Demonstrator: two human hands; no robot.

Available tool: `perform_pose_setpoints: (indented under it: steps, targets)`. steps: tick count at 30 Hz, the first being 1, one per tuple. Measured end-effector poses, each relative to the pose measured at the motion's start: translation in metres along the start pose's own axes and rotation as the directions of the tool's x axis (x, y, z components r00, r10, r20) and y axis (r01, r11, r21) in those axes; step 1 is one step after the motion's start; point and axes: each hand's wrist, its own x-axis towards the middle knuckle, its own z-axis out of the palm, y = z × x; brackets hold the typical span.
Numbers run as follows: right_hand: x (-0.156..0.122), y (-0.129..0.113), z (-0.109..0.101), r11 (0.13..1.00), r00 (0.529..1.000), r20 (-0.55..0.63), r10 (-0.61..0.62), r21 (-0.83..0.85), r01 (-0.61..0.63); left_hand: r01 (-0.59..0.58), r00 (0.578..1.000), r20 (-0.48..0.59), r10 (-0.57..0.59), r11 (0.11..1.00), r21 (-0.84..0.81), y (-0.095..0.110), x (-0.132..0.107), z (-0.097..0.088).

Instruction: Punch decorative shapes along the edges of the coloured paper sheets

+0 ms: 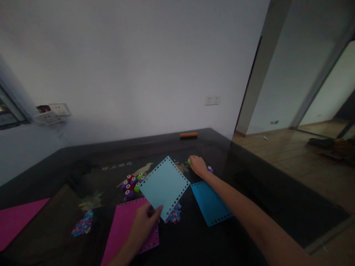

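My left hand (145, 221) pinches the lower corner of a light blue paper sheet (165, 186), tilted up off the table. Small shaped holes run along two of its opposite edges. A pink sheet (124, 221) with punched edges lies under my left hand. My right hand (198, 165) reaches across the table, its fingers closed around a green craft punch (189, 161) with an eye-like top. Close to that wrist stands a purple punch (210, 169). A punched blue sheet (209, 201) lies partly under my right forearm.
Several red, green and purple punches (129, 187) cluster left of the light blue sheet. Paper confetti lies in one pile (84, 222) at left and another (174, 214) near the middle. Another pink sheet (19, 218) is at far left. An orange-brown bar (189, 135) lies by the wall.
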Motion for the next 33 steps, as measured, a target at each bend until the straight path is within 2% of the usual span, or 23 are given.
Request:
perform_pose_setpoints:
  steps: [9, 19, 27, 33]
  targets:
    - [-0.012, 0.010, 0.003, 0.988, 0.989, -0.035, -0.145, -0.058, 0.142, -0.011, 1.000, 0.015, 0.011, 1.000, 0.028, -0.003, 0.000, 0.001]
    - [-0.020, 0.015, 0.001, 0.986, 0.982, -0.089, -0.167, -0.030, 0.165, 0.027, 1.000, 0.011, -0.028, 0.999, 0.047, -0.003, -0.001, 0.003]
    - [-0.031, 0.017, -0.015, 0.980, 0.984, -0.148, -0.098, 0.160, 0.122, 0.030, 0.999, 0.017, -0.031, 0.999, 0.025, -0.003, 0.000, 0.003]
    - [-0.068, 0.030, -0.040, 0.903, 0.981, -0.195, 0.007, 0.422, 0.077, 0.049, 0.998, 0.051, -0.047, 0.998, -0.046, 0.008, -0.002, -0.003]
